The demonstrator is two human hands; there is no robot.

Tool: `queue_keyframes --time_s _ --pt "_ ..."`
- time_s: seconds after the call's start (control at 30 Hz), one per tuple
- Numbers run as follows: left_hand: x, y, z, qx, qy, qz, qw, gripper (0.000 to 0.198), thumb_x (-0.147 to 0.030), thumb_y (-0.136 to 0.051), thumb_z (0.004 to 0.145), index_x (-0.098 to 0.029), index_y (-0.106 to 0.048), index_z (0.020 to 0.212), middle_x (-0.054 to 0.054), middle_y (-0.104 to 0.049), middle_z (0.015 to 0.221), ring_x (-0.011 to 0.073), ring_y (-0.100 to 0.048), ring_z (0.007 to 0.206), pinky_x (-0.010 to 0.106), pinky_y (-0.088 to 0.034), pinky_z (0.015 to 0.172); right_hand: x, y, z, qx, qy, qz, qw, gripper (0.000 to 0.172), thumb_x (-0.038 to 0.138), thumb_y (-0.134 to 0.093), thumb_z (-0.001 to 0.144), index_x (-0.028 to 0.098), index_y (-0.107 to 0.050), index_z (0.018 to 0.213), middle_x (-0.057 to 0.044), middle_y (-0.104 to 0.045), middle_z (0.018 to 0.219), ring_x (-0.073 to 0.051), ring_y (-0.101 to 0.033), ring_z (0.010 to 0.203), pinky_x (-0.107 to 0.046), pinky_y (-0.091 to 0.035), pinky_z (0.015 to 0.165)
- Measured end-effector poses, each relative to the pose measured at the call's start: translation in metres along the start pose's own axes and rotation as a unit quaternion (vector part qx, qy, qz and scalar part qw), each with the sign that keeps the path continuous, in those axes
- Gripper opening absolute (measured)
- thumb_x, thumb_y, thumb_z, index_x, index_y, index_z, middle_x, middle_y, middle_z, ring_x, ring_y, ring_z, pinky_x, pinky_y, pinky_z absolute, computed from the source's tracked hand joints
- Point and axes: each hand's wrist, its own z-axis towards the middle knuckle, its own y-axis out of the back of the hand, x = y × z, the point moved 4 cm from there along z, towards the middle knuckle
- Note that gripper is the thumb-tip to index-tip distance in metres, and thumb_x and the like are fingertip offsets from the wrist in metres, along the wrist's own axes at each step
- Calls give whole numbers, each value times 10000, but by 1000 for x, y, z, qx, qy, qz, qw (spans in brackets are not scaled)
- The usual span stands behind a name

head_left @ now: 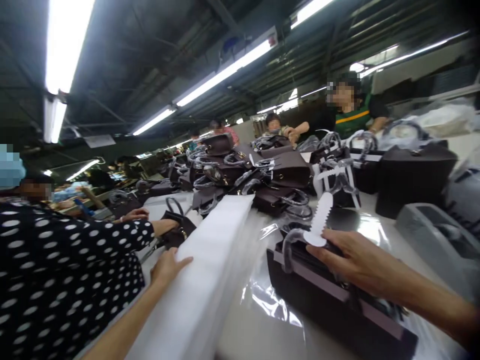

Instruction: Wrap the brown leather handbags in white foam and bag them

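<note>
My left hand grips the left edge of a long stack of white foam sheets; its thumb lies on top and the other fingers are mostly hidden. A dark brown handbag stands at the lower right, with a pale strip along its upper edge. Clear wrap covers its curved handle. Closed around that handle is my right hand. A white strip with toothed edges sticks up from the handle at my fingertips.
Many dark handbags with wrapped handles are piled ahead. At the left, a co-worker in a polka-dot top handles a small dark bag. A grey plastic bin stands at the right. Another person is behind the pile.
</note>
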Motion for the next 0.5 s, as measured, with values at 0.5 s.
queue_keyframes --time_s 0.5 --pt "-137 96 -40 49 -209 -489 845 413 -364 -492 850 -140 -429 1191 -81 -580 841 55 -561 695 164 -440 649 -30 142 -18 -232 -135 -163 949 702 606 -271 749 -9 -578 609 36 -439 452 -12 -379 494 -372 -238 514"
